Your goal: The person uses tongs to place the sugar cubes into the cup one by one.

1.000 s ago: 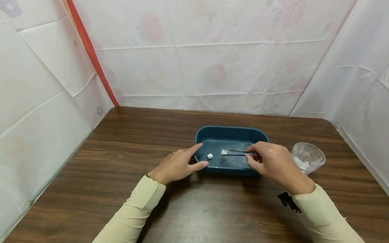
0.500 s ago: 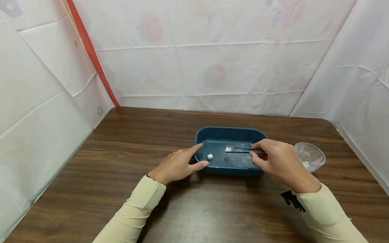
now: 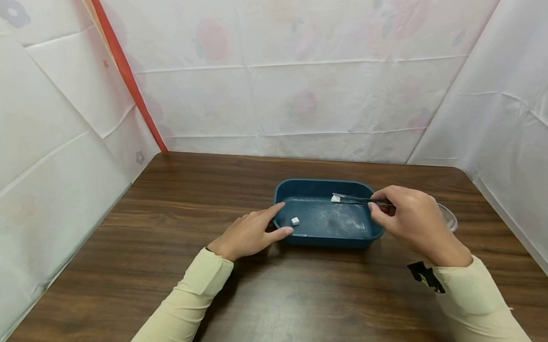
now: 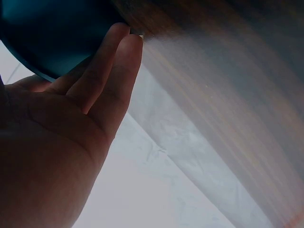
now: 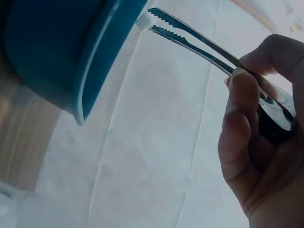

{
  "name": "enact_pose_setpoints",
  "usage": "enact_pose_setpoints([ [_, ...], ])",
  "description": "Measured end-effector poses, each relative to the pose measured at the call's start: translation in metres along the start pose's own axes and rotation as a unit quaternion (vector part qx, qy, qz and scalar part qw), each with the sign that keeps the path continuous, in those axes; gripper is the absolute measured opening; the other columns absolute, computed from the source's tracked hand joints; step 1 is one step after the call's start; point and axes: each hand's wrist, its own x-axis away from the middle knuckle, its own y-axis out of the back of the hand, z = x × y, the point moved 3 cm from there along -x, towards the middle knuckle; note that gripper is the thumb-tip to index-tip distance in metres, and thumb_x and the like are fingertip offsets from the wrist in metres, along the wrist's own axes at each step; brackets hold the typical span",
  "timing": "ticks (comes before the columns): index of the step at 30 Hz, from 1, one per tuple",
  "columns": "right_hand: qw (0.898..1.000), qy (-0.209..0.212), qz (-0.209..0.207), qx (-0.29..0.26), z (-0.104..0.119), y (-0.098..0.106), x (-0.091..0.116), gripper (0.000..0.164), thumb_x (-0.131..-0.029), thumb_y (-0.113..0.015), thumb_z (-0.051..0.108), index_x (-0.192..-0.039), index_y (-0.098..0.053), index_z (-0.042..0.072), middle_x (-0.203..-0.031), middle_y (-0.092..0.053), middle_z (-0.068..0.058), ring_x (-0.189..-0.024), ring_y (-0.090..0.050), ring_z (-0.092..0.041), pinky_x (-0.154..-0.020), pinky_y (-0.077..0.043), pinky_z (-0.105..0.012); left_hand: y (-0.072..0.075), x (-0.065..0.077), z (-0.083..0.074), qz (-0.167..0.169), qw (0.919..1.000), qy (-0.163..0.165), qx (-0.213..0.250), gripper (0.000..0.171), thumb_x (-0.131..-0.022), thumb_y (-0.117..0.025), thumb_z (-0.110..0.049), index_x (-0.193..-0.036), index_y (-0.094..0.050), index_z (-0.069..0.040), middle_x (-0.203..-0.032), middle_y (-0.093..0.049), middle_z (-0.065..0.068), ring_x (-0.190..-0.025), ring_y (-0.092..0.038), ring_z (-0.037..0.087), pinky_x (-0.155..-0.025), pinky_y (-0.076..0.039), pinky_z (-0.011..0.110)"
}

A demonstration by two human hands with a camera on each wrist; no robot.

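My right hand (image 3: 406,219) grips small metal tongs (image 5: 209,50) between thumb and fingers. Their serrated tips pinch a white cube (image 3: 335,199), raised above a blue rectangular tub (image 3: 326,241) with rounded corners. In the right wrist view, that cube shows beside the tub's rim. A second white cube (image 3: 295,221) lies on the tub floor, near its left end. My left hand (image 3: 252,232) rests against the tub's left end, thumb at the near rim. The left wrist view shows its fingers fairly straight along the outer wall.
Behind my right hand stands a clear glass bowl (image 3: 449,219), mostly hidden. Pale powder marks the tub floor. The brown wood-grain table (image 3: 277,295) is bordered by white printed sheeting (image 3: 269,88) at the back and sides.
My right hand has moved to the right and away from me, carrying the tongs and the cube upward. It now covers most of the glass bowl. My left hand has stayed put.
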Motion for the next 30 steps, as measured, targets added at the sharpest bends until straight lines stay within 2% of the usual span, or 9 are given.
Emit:
enact_pose_setpoints([
  [17,0.998,-0.048,-0.001,0.035,-0.011,0.025,0.0,0.004,-0.083,-0.074,0.009,-0.087,-0.073,0.011,-0.072,-0.063,0.005,-0.058,-0.052,-0.008,-0.053,-0.044,-0.034,0.0,0.0,0.001,0.004,1.0,-0.001,-0.001,0.082,-0.097,-0.047,-0.067,-0.16,-0.029,-0.018,-0.154,-0.045,0.005,-0.134,-0.051,0.024,-0.105,-0.044,0.047],
  [30,0.995,-0.087,0.003,0.044,-0.025,0.045,0.003,0.004,-0.082,-0.076,0.013,-0.086,-0.074,0.012,-0.068,-0.063,0.008,-0.058,-0.053,-0.011,-0.051,-0.04,-0.034,-0.001,-0.001,0.001,0.001,1.0,0.001,-0.004,0.082,-0.097,-0.048,-0.067,-0.16,-0.029,-0.018,-0.154,-0.045,0.004,-0.133,-0.051,0.023,-0.105,-0.044,0.046],
])
